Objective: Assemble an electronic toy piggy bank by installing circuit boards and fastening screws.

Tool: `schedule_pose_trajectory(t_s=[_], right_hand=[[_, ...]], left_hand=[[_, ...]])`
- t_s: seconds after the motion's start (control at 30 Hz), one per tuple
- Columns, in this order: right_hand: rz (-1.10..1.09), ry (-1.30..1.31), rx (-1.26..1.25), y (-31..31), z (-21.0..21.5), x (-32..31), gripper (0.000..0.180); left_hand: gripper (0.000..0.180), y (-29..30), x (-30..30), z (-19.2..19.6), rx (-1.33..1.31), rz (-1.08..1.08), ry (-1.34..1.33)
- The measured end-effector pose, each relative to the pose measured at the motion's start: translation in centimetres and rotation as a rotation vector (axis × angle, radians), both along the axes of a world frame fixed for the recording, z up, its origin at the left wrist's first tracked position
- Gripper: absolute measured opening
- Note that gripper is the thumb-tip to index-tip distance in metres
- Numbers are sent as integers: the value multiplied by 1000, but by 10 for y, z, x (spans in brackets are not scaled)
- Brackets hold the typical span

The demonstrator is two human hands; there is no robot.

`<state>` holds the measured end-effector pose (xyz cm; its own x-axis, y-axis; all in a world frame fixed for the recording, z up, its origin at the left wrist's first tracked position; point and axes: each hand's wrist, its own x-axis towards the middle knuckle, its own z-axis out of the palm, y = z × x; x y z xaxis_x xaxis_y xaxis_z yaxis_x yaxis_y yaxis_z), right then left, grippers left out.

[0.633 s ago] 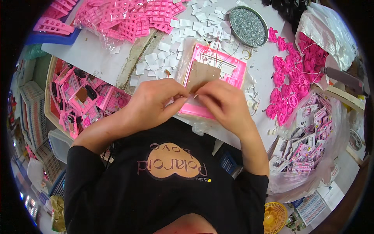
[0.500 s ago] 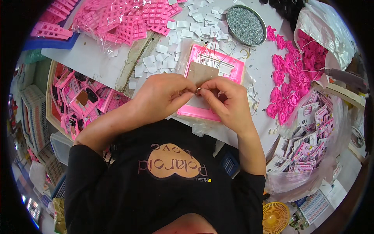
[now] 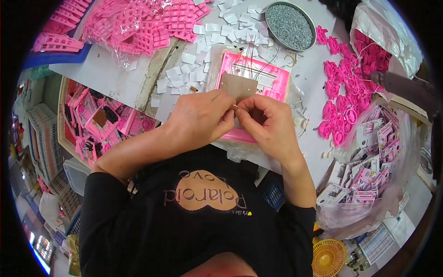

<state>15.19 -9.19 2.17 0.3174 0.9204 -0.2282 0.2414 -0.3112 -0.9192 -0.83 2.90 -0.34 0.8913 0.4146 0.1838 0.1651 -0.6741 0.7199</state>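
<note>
Over the near part of a pink plastic casing [image 3: 282, 76], my two hands meet fingertip to fingertip. My left hand [image 3: 198, 117] is closed in a pinch, its fingertips hidden behind its own knuckles. Thumb and forefinger of my right hand [image 3: 270, 121] are pressed together on a thin wire [image 3: 236, 106], whose short light end shows between the hands. A brown circuit board [image 3: 237, 86] lies tilted over the casing, just beyond my fingers. Several thin loose wires [image 3: 251, 51] rise from the casing's far side.
A round dish [image 3: 315, 34] of small silvery metal pieces stands beyond the casing, near scattered white squares [image 3: 214, 38]. Pink keypad parts [image 3: 152, 27] are heaped far left. At right are pink ring-shaped parts [image 3: 339, 99], a dark rod-shaped tool [image 3: 406, 90] and a bag of printed pieces [image 3: 364, 171].
My hands stay together over the casing, and the left has turned slightly with its knuckles closer to the right. The dark tool at right appears a little further left.
</note>
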Motion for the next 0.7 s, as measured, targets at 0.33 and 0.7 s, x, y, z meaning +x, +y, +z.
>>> schedule_pose_trajectory(t_s=[0.33, 0.7], right_hand=[[-85, 104, -66, -1, -1, 4, 6], [-76, 22, -40, -1, -1, 1, 7]], left_hand=[[17, 14, 5, 7, 5, -28, -135], [15, 12, 5, 7, -85, -18, -100]])
